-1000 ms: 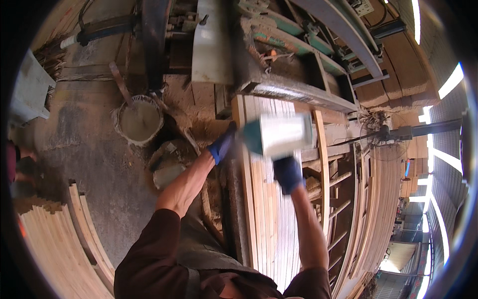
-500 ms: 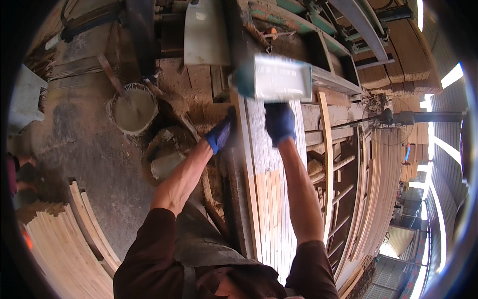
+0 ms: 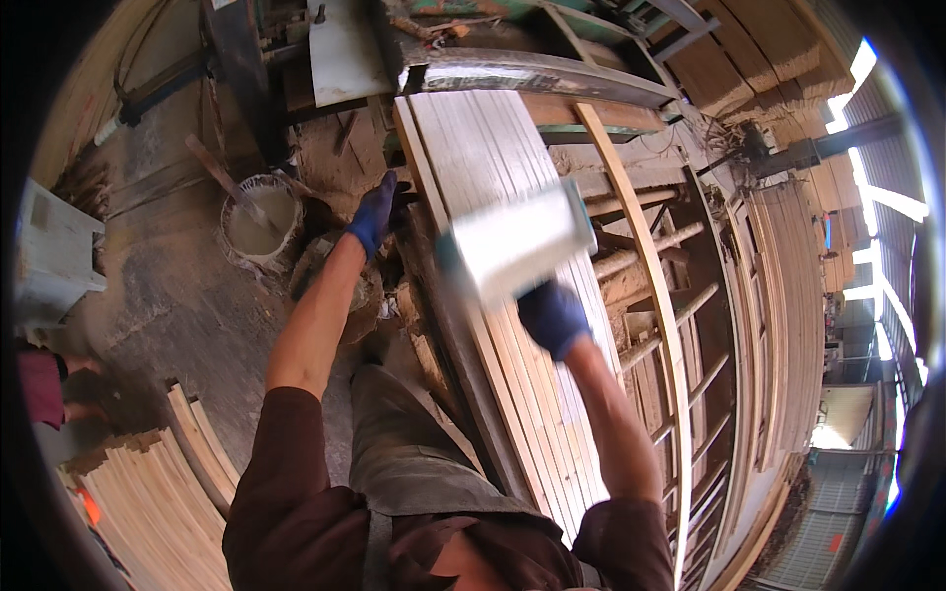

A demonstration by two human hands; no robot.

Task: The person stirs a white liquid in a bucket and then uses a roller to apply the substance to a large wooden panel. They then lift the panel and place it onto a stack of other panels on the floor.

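Note:
My right hand (image 3: 554, 317), in a dark blue glove, grips a hand-held spreader (image 3: 520, 241), a white box-shaped applicator with teal ends, blurred by motion. Its handle is mostly hidden in my fist. The spreader is over a row of narrow wooden strips (image 3: 537, 384) lying side by side. Beyond it the strips carry a whitish wet-looking coat (image 3: 478, 148); nearer to me they show bare pale wood. My left hand (image 3: 379, 215), also gloved in blue, hovers just left of the strips' edge with fingers apart and nothing in it.
A bucket (image 3: 261, 222) of whitish liquid with a stick in it stands on the floor at left. Stacked boards (image 3: 148, 492) lie at lower left, beside another person's sleeve (image 3: 39, 386). A slatted rack (image 3: 680, 384) and more timber (image 3: 783, 315) are on the right.
My right hand has drawn the spreader toward me along the strips. My left hand has shifted left, away from the strips' edge. The whole view has tilted slightly.

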